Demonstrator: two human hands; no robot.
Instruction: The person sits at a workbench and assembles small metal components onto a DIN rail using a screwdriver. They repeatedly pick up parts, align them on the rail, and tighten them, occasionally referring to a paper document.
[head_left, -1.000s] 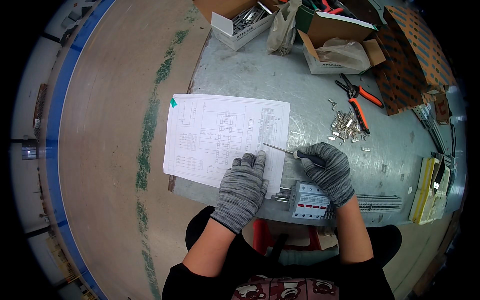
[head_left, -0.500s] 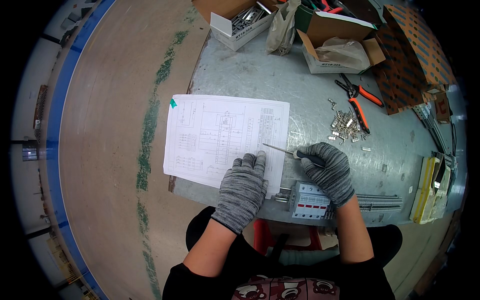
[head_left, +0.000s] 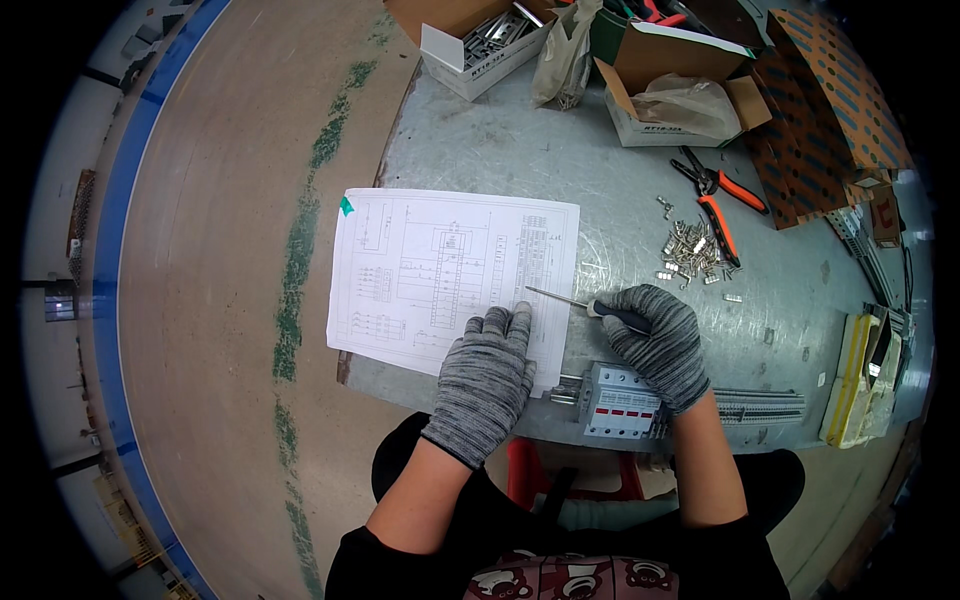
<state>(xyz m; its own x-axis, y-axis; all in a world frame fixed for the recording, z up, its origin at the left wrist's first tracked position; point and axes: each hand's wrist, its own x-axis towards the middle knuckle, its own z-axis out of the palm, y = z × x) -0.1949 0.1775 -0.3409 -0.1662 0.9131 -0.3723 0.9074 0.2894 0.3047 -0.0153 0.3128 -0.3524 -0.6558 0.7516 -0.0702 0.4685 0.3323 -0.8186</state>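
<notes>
A white sheet with a printed wiring diagram (head_left: pixel 390 240) lies on the grey metal table, a green mark at its upper left corner. My left hand (head_left: pixel 487 385), in a grey knitted glove, rests flat on the sheet's lower right part with fingers stretched forward. My gloved right hand (head_left: pixel 658 340) is closed round the dark handle of a screwdriver (head_left: pixel 560 298). The thin shaft points left, its tip over the sheet's right side. Just below the right hand sits a row of grey fuse holders with red marks (head_left: pixel 622 405) on a metal rail, partly hidden by that hand.
Wire strippers with orange handles (head_left: pixel 722 205) lie beside a heap of small metal terminals (head_left: pixel 692 250). Open cartons (head_left: pixel 670 128) and a plastic bag (head_left: pixel 565 60) stand at the back. A terminal strip (head_left: pixel 755 406) and a yellow-white packet (head_left: pixel 855 385) are at right.
</notes>
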